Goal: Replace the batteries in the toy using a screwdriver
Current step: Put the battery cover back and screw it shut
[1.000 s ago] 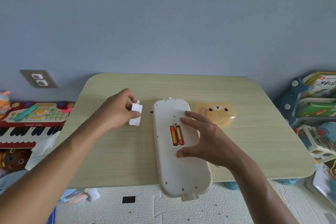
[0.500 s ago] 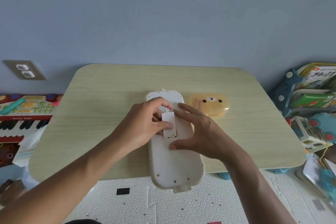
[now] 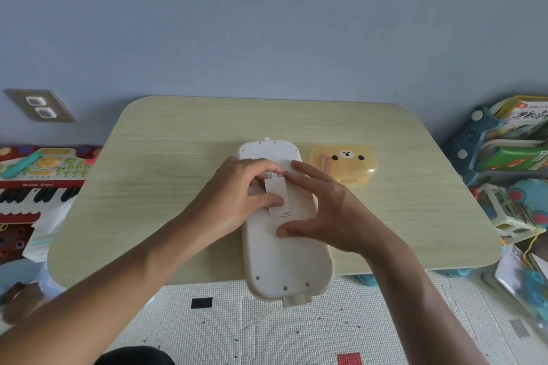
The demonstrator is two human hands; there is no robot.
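A long cream toy (image 3: 284, 258) lies face down on the wooden table (image 3: 166, 157), its near end hanging over the table's front edge. A small white battery cover (image 3: 278, 197) lies over the battery compartment, so the batteries are hidden. My left hand (image 3: 237, 195) pinches the cover by its left side and top. My right hand (image 3: 329, 213) rests on the toy's right side, fingers spread, index fingertip beside the cover's top. No screwdriver is in view.
A yellow bear-face case (image 3: 345, 164) lies just right of the toy. A toy keyboard (image 3: 38, 183) stands at the left on the floor, and shelves of books and toys (image 3: 513, 151) at the right. A foam mat (image 3: 267, 332) covers the floor.
My left hand carried the battery cover from the table left of the toy onto the battery compartment, hiding the two batteries. My right hand stayed on the toy.
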